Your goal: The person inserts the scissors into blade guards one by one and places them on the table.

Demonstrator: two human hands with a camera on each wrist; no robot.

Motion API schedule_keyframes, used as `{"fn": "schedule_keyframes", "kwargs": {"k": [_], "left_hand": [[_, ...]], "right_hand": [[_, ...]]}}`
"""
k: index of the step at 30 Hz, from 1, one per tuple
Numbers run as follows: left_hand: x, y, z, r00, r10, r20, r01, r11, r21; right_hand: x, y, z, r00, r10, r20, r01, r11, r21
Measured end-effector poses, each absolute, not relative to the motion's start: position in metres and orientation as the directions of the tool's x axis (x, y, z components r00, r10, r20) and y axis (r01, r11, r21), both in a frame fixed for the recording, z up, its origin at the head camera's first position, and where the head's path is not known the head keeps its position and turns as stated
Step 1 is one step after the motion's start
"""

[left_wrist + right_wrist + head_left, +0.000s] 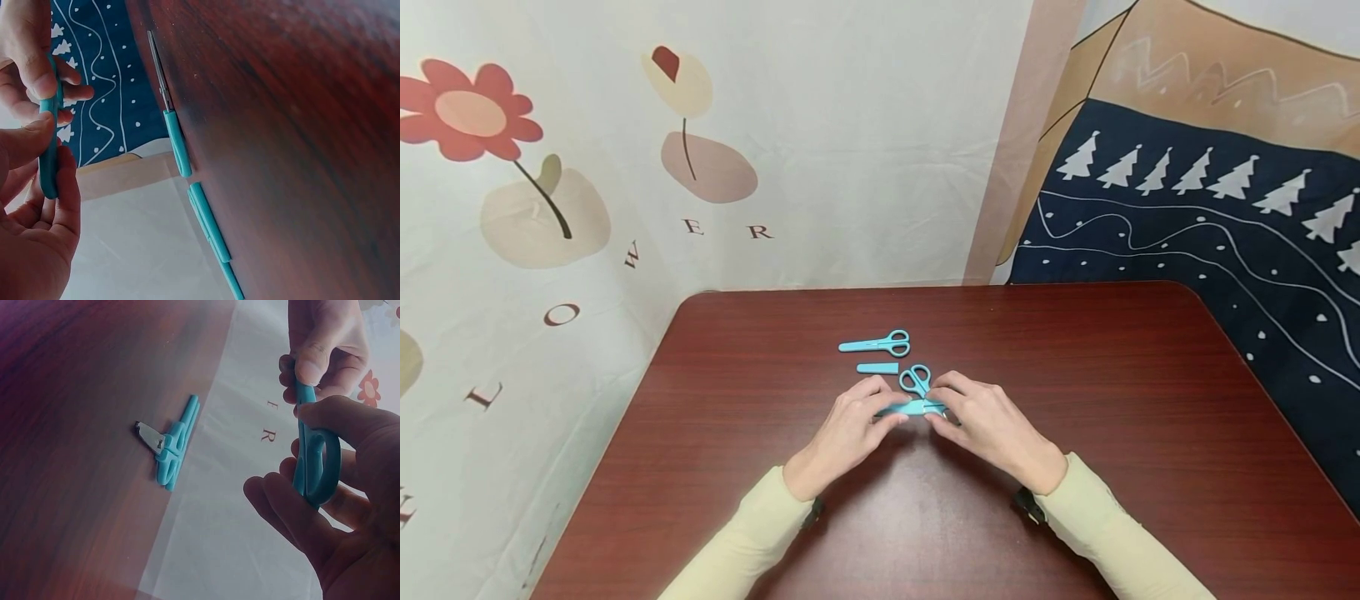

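Both hands hold a pair of turquoise scissors (332,467) up over the table, its blades inside a turquoise blade cover (914,407). The left hand (848,423) pinches the covered blade end between thumb and fingers. At the other end the right hand (996,422) grips the scissors near the finger loops. Just beyond the hands lies a second pair of scissors (915,379), its metal blade (150,437) bare in the right wrist view. A loose turquoise blade cover (877,368) rests beside it. Farther back lies a third pair, covered scissors (874,344), handles to the right.
The dark red-brown wooden table (737,375) has rounded far corners. Behind it hangs a pale cloth (865,150) printed with flowers and letters. A navy cloth (1150,217) with white trees hangs at the right. A dark strap (1028,505) sits at the right wrist.
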State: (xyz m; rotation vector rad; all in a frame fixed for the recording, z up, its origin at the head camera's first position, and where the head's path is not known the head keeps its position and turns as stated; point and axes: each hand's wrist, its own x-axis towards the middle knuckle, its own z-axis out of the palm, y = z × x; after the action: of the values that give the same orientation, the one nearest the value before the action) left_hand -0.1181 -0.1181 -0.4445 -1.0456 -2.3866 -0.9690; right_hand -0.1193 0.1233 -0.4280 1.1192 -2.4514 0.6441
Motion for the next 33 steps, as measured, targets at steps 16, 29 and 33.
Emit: {"fn": "schedule_keyframes", "kwargs": {"k": [16,29,33], "left_hand": [[-0.117,-0.1192,-0.4427,-0.631,0.51,0.585,0.773,0.476,0.419],[-0.1164,-0.1187,-0.4418,-0.629,0.524,0.574,0.773,0.501,0.389],[-0.117,-0.1195,-0.4424,-0.626,0.531,0.571,0.775,0.501,0.385]], "right_hand": [[-0.1188,0.12,-0.4319,-0.585,-0.613,0.531,-0.798,0.551,-0.244],[-0.1181,0.1179,-0.4343,-0.586,-0.612,0.531,-0.797,0.552,-0.243],[-0.1177,0.1164,-0.4361,-0.594,-0.608,0.527,-0.794,0.548,-0.262]]}}
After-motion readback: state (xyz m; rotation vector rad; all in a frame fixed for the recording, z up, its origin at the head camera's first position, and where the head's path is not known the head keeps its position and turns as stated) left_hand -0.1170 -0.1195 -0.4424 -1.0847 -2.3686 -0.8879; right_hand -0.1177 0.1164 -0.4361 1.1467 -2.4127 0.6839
